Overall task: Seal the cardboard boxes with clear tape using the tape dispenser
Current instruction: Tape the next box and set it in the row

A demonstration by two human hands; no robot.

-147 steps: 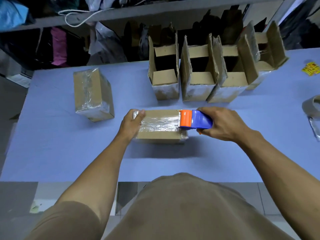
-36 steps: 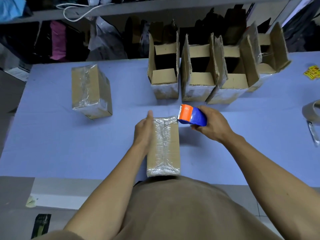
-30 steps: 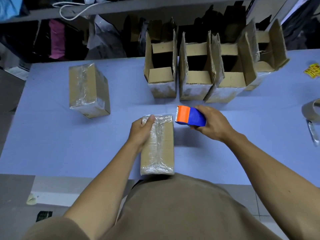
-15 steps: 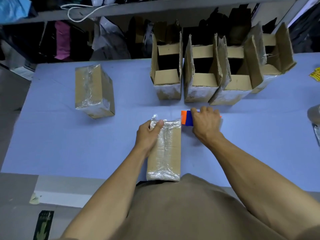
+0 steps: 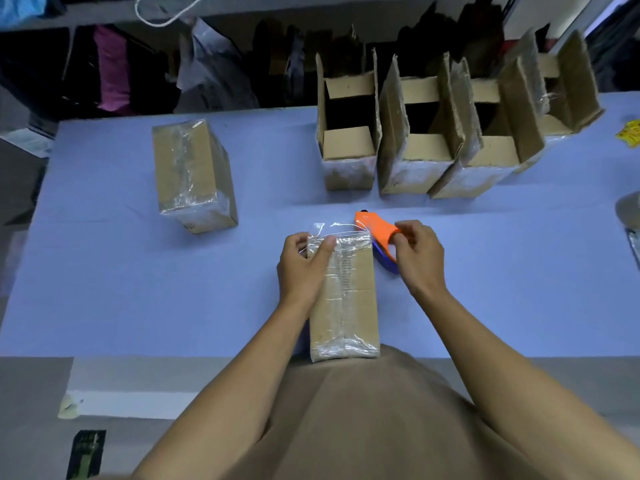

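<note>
A closed cardboard box [image 5: 349, 299] wrapped in clear tape lies lengthwise on the blue table [image 5: 138, 289], its near end at the table's front edge. My left hand [image 5: 301, 268] grips its far left corner, thumb pressing on the taped top. A loose flap of tape [image 5: 317, 230] sticks out past the far end. The orange and blue tape dispenser [image 5: 372, 226] lies tilted beside the box's far right corner. My right hand [image 5: 420, 261] pinches the orange part with curled fingers.
Another taped box [image 5: 190, 171] stands at the left. Several open boxes [image 5: 349, 147] with raised flaps line the back of the table. A tape roll [image 5: 628, 209] and a yellow item [image 5: 630, 133] sit at the right edge. Shelves with clutter are behind.
The box was turned from crosswise to lengthwise. My right hand lowered the dispenser beside the box's far right corner and now holds only its orange part. My left thumb moved onto the taped top.
</note>
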